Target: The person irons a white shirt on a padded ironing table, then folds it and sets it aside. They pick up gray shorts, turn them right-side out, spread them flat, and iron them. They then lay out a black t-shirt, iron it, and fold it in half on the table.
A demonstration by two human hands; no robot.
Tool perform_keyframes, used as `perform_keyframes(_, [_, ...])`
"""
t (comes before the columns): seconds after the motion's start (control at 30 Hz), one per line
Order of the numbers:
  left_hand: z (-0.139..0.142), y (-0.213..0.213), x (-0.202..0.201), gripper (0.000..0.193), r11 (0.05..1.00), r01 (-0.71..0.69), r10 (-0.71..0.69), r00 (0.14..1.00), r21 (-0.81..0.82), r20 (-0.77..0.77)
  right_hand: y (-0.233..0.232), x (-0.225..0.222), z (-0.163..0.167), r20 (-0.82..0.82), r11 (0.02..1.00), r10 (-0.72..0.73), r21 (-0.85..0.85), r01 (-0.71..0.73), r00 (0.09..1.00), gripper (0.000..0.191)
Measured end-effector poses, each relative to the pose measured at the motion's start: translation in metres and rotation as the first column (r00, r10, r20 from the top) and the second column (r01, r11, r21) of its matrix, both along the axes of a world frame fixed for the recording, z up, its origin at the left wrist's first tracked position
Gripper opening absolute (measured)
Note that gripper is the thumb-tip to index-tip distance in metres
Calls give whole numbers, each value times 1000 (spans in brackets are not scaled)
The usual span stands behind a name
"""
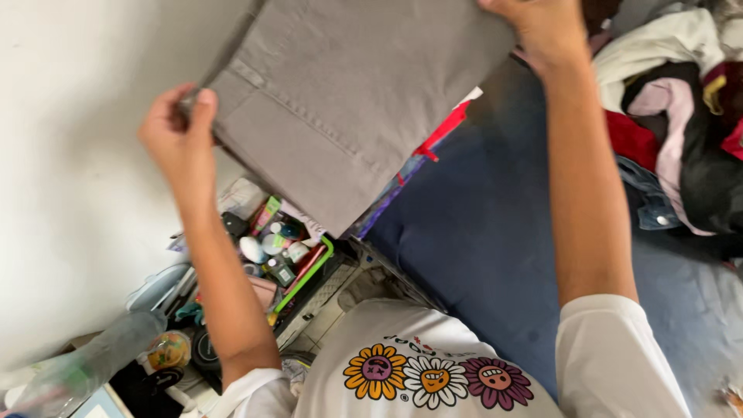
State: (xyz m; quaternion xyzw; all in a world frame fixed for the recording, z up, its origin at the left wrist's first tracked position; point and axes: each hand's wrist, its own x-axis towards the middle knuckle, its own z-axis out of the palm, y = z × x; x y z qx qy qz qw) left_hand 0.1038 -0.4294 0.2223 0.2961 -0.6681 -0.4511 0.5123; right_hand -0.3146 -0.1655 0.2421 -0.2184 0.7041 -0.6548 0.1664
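Note:
A grey garment with stitched seams (340,101) hangs spread in the air in front of me, held up between both hands. My left hand (179,135) pinches its left corner between thumb and fingers. My right hand (542,27) grips its upper right edge near the top of the view; part of that hand is cut off by the frame. Below the garment lies a dark blue bed surface (480,232).
A heap of mixed clothes (681,116) sits on the bed at the right. Beside the bed, at the lower left, a basket with a green rim (298,282) holds several small bottles and tubes. A white wall (70,155) fills the left.

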Motion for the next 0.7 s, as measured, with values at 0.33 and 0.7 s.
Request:
perform_keyframes(0.33, [-56,-42,-14,27,996,60,-61,998,60,22,-16,-8,-47,-140,958,194,-185,-218,971,20])
perform_keyframes(0.7, [-12,17,-9,61,959,-5,135,887,-285,441,-5,91,-37,-901,939,28,172,297,434,53])
